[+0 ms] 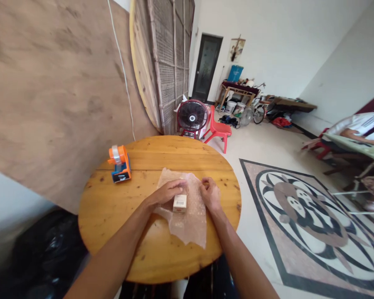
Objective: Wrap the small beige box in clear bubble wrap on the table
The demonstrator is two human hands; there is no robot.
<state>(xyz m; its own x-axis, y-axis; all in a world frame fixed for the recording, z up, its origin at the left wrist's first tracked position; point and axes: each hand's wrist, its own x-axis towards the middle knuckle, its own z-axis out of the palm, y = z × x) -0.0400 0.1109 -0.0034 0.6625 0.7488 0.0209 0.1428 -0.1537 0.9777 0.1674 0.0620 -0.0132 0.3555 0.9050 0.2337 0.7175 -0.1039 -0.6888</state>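
Observation:
A small pale box (180,203) with a barcode label rests on a sheet of bubble wrap (187,228), which lies spread on the round wooden table. My left hand (168,192) reaches over the left part of the wrap, its fingers stretched out just behind the box; whether they touch it I cannot tell. At the right edge of the wrap is my right hand (210,193), its fingers curled in and pressed together by the sheet's edge. What those fingers hold, if anything, is too small to make out.
An orange and blue tape dispenser (121,164) stands at the table's (106,224) back left. Beyond the table are a fan (192,118) and a red chair (218,128). Black bags (50,249) lie at the lower left. A person (358,126) sits at the far right.

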